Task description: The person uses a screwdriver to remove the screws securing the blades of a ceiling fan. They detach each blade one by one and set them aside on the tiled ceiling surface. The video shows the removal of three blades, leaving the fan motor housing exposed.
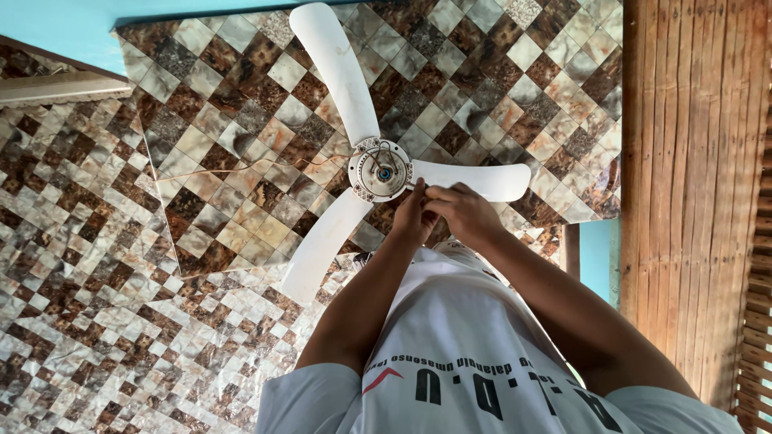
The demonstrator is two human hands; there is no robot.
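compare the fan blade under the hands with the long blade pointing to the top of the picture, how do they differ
The blade under the hands points sideways toward the bamboo wall; the top blade points toward the blue strip. The top blade shows its full length, while the side blade looks shorter and is partly covered at its root by the left hand and right hand. Both are white, rounded at the tip, and join the same round hub.

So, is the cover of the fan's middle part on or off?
Off. The round hub of the white fan is open: inner metal parts and thin wires show. Both hands, left hand and right hand, touch its edge.
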